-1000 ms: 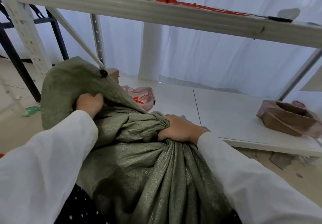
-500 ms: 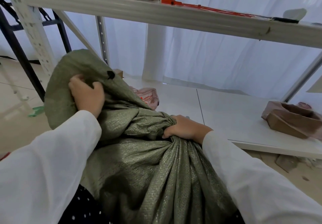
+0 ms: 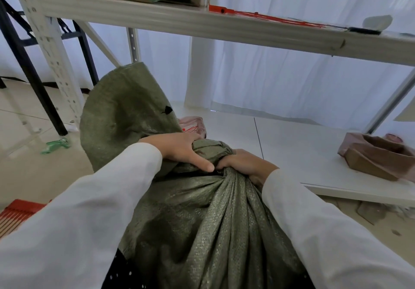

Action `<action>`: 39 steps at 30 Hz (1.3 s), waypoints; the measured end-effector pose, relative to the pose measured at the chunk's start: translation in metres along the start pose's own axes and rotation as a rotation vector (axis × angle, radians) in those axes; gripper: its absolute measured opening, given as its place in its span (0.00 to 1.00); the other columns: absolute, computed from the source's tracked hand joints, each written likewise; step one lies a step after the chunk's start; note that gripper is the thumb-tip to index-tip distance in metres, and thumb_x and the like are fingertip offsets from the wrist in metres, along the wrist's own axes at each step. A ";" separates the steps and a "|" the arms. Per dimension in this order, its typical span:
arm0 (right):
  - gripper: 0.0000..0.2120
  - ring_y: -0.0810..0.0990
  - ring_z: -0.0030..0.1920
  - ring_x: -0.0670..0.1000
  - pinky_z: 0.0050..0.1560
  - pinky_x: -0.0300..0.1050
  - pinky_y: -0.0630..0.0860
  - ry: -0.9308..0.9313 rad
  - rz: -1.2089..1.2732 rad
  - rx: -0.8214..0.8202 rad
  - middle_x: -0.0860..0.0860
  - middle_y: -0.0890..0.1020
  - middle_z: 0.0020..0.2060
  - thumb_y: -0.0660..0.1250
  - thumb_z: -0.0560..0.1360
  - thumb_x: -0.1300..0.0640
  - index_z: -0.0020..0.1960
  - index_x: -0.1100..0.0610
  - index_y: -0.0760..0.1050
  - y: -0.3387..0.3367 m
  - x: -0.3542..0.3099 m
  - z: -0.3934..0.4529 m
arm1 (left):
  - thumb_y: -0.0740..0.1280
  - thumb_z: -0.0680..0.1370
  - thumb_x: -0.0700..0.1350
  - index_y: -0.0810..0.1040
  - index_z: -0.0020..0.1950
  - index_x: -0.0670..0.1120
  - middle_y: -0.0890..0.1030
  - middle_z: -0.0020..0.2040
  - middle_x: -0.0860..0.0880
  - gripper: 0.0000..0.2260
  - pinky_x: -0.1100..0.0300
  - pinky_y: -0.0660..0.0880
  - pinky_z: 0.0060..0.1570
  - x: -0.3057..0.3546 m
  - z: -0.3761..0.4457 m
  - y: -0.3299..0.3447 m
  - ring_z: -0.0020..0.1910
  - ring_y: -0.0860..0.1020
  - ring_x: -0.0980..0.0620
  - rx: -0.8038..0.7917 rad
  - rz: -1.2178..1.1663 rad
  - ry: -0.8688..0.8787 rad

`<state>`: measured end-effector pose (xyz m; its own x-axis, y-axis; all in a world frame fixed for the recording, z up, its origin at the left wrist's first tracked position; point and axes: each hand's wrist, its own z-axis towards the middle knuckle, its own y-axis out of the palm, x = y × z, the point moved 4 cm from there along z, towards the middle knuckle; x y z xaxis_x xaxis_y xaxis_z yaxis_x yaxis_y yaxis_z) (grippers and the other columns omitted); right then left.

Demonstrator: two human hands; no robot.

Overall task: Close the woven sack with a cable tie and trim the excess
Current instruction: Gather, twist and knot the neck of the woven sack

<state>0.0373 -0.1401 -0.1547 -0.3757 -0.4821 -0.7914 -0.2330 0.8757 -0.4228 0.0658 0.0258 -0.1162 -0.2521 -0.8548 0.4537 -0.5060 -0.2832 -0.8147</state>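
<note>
An olive-green woven sack (image 3: 208, 228) stands in front of me, its top gathered into a twisted neck. The loose upper flap (image 3: 125, 113) rises behind and to the left. My right hand (image 3: 244, 165) is closed tightly around the neck from the right. My left hand (image 3: 184, 149) lies over the bunched fabric just left of it, fingers wrapped over the top, thumb pressed along the folds. Red cable ties (image 3: 265, 17) lie on the upper shelf beam, with a dark-handled tool (image 3: 363, 30) beside them. No tie is around the neck.
A metal rack's beam (image 3: 202, 26) runs overhead, its post (image 3: 47, 48) at the left. A white low shelf board (image 3: 303, 145) holds a brown folded carton (image 3: 379, 158) and a pink plastic bag (image 3: 195, 124). A red item (image 3: 15, 214) lies on the floor at the left.
My left hand has let go of the upper flap and moved down and right onto the gathered neck, next to my right hand. The flap now stands free.
</note>
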 end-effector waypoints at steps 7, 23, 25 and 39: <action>0.24 0.82 0.49 0.58 0.52 0.49 0.79 -0.022 0.036 -0.015 0.63 0.82 0.51 0.76 0.57 0.56 0.50 0.63 0.80 0.001 -0.004 -0.008 | 0.70 0.64 0.60 0.72 0.57 0.54 0.80 0.52 0.51 0.24 0.53 0.74 0.53 0.020 -0.007 0.004 0.47 0.76 0.47 0.214 0.235 -0.040; 0.11 0.77 0.52 0.61 0.44 0.46 0.65 -0.354 -0.692 0.466 0.57 0.80 0.50 0.64 0.71 0.59 0.53 0.57 0.70 0.002 -0.030 -0.018 | 0.67 0.68 0.52 0.79 0.46 0.42 0.78 0.42 0.46 0.15 0.59 0.70 0.39 0.029 -0.007 0.005 0.39 0.75 0.48 0.111 -0.169 -0.172; 0.15 0.76 0.52 0.60 0.42 0.45 0.64 -0.396 -0.680 0.492 0.56 0.77 0.53 0.64 0.72 0.59 0.58 0.55 0.69 0.000 -0.031 -0.020 | 0.67 0.68 0.51 0.77 0.41 0.43 0.77 0.39 0.47 0.11 0.60 0.69 0.36 0.032 -0.009 0.003 0.37 0.74 0.49 0.095 -0.185 -0.179; 0.52 0.71 0.62 0.58 0.65 0.50 0.64 -0.861 -1.000 0.321 0.54 0.65 0.68 0.72 0.64 0.59 0.77 0.54 0.43 0.025 -0.036 -0.035 | 0.65 0.73 0.44 0.74 0.35 0.45 0.75 0.36 0.49 0.07 0.63 0.69 0.35 0.031 -0.013 0.000 0.34 0.72 0.54 -0.115 -0.114 -0.207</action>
<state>0.0141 -0.1015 -0.1212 0.5322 -0.8445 -0.0604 0.1883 0.1876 -0.9640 0.0469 0.0046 -0.0975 -0.0204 -0.8942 0.4471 -0.6146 -0.3415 -0.7111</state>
